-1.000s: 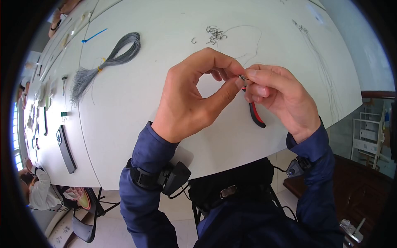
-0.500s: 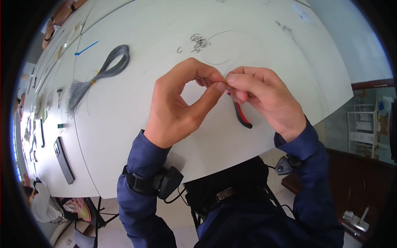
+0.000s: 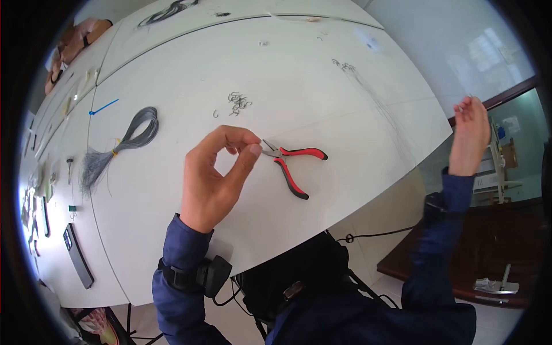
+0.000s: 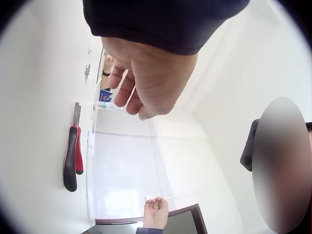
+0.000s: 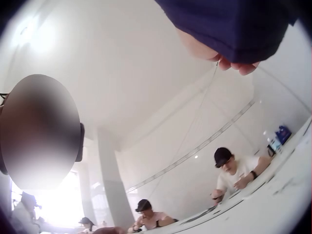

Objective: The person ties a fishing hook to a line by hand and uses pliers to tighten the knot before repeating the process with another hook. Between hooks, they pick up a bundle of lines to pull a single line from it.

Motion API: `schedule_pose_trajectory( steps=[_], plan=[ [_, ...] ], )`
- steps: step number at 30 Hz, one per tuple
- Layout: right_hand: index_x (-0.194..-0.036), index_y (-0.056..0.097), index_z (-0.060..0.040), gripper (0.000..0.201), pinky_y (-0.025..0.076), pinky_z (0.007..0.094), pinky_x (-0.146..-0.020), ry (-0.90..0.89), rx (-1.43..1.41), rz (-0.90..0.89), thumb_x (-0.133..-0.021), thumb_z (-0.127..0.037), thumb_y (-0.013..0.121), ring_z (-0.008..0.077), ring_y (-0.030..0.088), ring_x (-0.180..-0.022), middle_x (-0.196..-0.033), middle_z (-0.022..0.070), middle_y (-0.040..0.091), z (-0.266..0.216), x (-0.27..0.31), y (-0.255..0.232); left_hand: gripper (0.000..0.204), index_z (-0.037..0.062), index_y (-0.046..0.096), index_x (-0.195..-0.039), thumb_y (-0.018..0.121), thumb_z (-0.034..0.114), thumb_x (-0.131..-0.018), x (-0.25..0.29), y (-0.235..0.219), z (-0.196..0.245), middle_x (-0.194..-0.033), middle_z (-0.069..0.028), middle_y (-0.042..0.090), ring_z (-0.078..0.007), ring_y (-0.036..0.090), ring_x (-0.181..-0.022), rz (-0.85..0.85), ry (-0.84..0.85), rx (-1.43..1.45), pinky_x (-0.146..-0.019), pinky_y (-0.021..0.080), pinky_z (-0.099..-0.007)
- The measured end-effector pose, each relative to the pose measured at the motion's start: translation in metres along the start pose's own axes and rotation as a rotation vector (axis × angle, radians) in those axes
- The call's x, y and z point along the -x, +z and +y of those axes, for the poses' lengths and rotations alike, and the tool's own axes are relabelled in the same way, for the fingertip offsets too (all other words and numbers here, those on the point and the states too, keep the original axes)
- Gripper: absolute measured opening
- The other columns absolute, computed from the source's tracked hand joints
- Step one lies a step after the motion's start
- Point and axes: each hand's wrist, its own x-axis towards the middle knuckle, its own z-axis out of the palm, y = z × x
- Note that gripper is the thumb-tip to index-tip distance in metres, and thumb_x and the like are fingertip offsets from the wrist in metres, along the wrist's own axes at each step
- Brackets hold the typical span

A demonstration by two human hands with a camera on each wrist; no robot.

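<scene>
My left hand [image 3: 215, 175] is over the table with thumb and index fingertip pinched together. From those fingertips a thin fishing line [image 4: 154, 151] runs across to my right hand [image 3: 470, 138], which is raised far out to the right, past the table's edge. In the right wrist view the line leaves the curled fingers [image 5: 243, 68]; a tiny dark bit shows there, too small to make out. Red-and-black pliers [image 3: 280, 153] lie spread on the table beside my left fingertips. Beyond the left hand lie a pile of fish hooks [image 3: 237, 103] and one loose hook [image 3: 215, 114].
A tied bundle of grey line [image 3: 146, 129], a blue cable tie [image 3: 104, 107] and a dark phone [image 3: 78, 256] lie to the left. Hooks on long lines [image 3: 347, 66] stretch along the right of the white table [image 3: 172, 230]. Other people sit at the far tables.
The hands have parted: my right hand has swung far right and up, drawing out the line that lay looped near the hooks. My left hand stays pinched; the pliers are now uncovered.
</scene>
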Motion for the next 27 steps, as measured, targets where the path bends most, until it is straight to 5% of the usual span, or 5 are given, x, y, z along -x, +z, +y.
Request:
schedule_pose_trajectory(
  steps=[8, 13, 16, 22, 27],
  plan=[
    [-0.113, 0.061, 0.0073, 0.025, 0.052, 0.0342, -0.099, -0.181, 0.117, 0.092, -0.101, -0.015, 0.06, 0.0189, 0.062, -0.102, -0.113, 0.0139, 0.065, -0.066, -0.061, -0.137, 0.011, 0.0026, 0.075, -0.1, 0.071, 0.001, -0.089, 0.011, 0.007, 0.015, -0.091, -0.0095, 0.073, -0.0202, 0.065, -0.084, -0.701, -0.06, 0.205, -0.083, 0.05, -0.0314],
    [-0.121, 0.06, 0.0067, 0.028, 0.05, 0.0309, -0.097, -0.21, 0.435, -0.075, -0.103, -0.015, 0.057, 0.0156, 0.061, -0.105, -0.118, 0.0112, 0.064, -0.086, -0.05, -0.116, 0.011, -0.0005, 0.074, -0.101, 0.069, 0.004, -0.092, 0.006, 0.005, 0.012, -0.089, -0.0082, 0.072, -0.017, 0.066, -0.085, -0.509, -0.093, 0.123, -0.082, 0.051, -0.0314],
    [-0.119, 0.063, 0.0035, 0.027, 0.052, 0.0278, -0.088, 0.062, 0.48, -0.265, -0.101, -0.016, 0.061, 0.0138, 0.063, -0.098, -0.111, 0.0104, 0.068, -0.066, -0.059, -0.076, 0.012, -0.0004, 0.073, -0.101, 0.067, 0.007, -0.094, 0.007, 0.006, 0.002, -0.086, -0.0065, 0.072, -0.0139, 0.065, -0.083, -0.37, -0.153, 0.173, -0.08, 0.05, -0.0291],
    [-0.103, 0.068, -0.0013, 0.016, 0.051, 0.0254, -0.069, 0.112, 0.735, -0.815, -0.093, -0.014, 0.066, 0.0102, 0.065, -0.08, -0.09, 0.0034, 0.071, 0.066, -0.104, 0.004, 0.017, -0.0017, 0.072, -0.1, 0.065, 0.014, -0.097, 0.004, 0.004, -0.003, -0.078, -0.0048, 0.069, -0.011, 0.064, -0.076, -0.211, -0.28, 0.206, -0.075, 0.05, -0.0268],
    [-0.096, 0.071, -0.0024, 0.015, 0.053, 0.0317, -0.073, -0.043, 0.951, -0.961, -0.087, -0.014, 0.068, 0.017, 0.066, -0.078, -0.082, 0.0075, 0.071, 0.157, -0.106, 0.08, 0.019, -0.0029, 0.071, -0.101, 0.065, 0.014, -0.097, 0.002, 0.002, -0.009, -0.076, -0.0045, 0.068, -0.0107, 0.064, -0.074, -0.149, -0.312, 0.208, -0.071, 0.05, -0.0257]
  ],
)
